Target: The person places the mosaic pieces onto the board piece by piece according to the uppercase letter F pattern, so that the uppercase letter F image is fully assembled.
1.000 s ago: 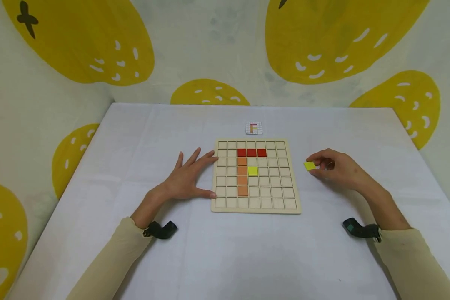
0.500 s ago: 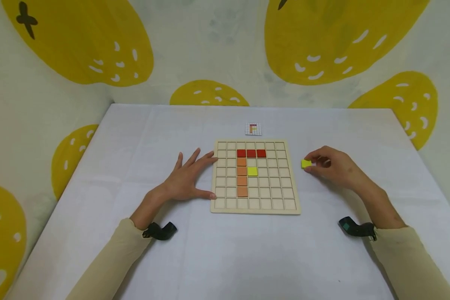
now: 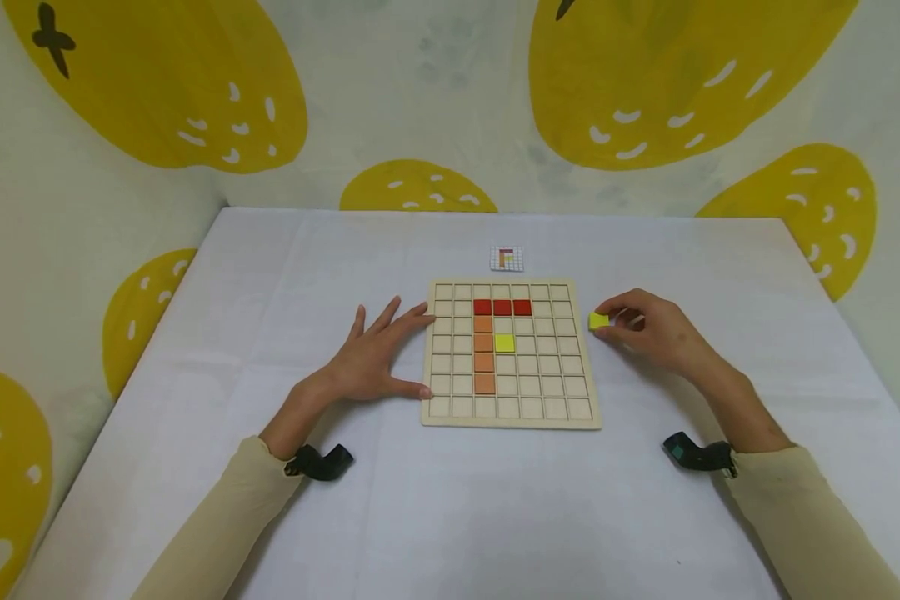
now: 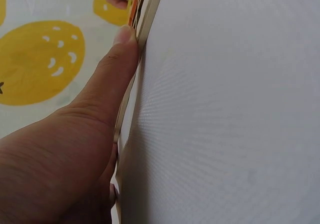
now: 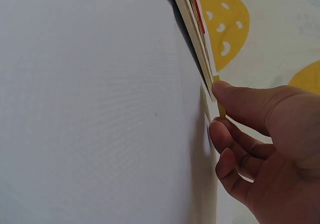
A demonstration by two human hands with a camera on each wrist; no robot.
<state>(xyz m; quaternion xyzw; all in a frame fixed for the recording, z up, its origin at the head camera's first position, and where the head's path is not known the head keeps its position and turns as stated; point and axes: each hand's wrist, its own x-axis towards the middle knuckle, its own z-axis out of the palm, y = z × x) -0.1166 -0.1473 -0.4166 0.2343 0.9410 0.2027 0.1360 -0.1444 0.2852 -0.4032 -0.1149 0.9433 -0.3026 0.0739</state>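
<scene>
A wooden grid board [image 3: 512, 419] lies mid-table. In its cells sit three red tiles [image 3: 502, 307] in a row, a column of several orange tiles [image 3: 483, 363] below the leftmost red one, and a yellow tile [image 3: 504, 342] beside the orange column. My left hand [image 3: 375, 358] is spread, thumb and index fingertip touching the board's left edge; the left wrist view shows the thumb [image 4: 107, 79] along that edge. Just off the board's right side, my right hand [image 3: 652, 329] pinches another yellow tile [image 3: 597, 322] between thumb and fingers, also seen in the right wrist view as a yellow tile [image 5: 221, 108] edge-on.
Behind the board lies a small pattern card [image 3: 507, 258] with a coloured grid printed on it. A white cloth covers the table [image 3: 330, 250]. Black wrist cameras [image 3: 699, 452] sit at both cuffs. A wall hanging with yellow fruit shapes [image 3: 420, 185] rises behind the table.
My right hand has moved left toward the board with the yellow tile in its pinch. The left hand stays at the board's left edge, and the tiles on the board have not moved.
</scene>
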